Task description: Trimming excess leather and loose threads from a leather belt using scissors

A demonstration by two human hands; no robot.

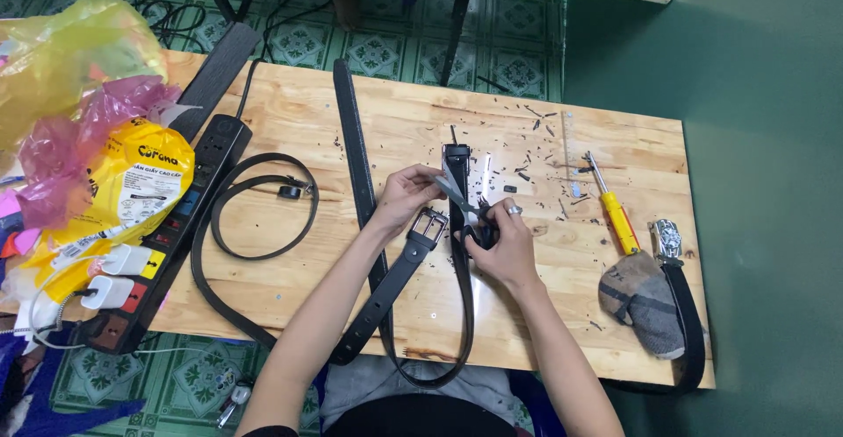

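On the table top: a pale wooden table [290, 112] carries the work, its far half sprinkled with small dark scraps [537, 160].
Left hand: the left hand [406, 193] pinches the end of a black belt [460, 266], thumb and fingers pressed together on the strap near its tip.
Right hand: the right hand [500, 245] is closed around the handles of a pair of scissors [457, 198]; a ring shows on 1 finger.
Scissors: the grey blades point up and left toward the strap end between the 2 hands; whether the blades are parted I cannot tell.
Belt in hand: the strap runs from the hands down toward the near table edge, loops there and climbs back to a square metal buckle [429, 224] just below the left hand.
Second belt: a long black belt [349, 138] lies straight from the far edge down under the left forearm.
Third belt: a thin coiled belt [256, 252] lies left of the hands, well apart.
Right side: a yellow-handled screwdriver [617, 216], a clear ruler [569, 151], a grey cloth [643, 301] and another belt with a shiny buckle [666, 238].
Left side: a black power strip [180, 217] with white plugs, beside yellow and pink plastic bags [79, 77].
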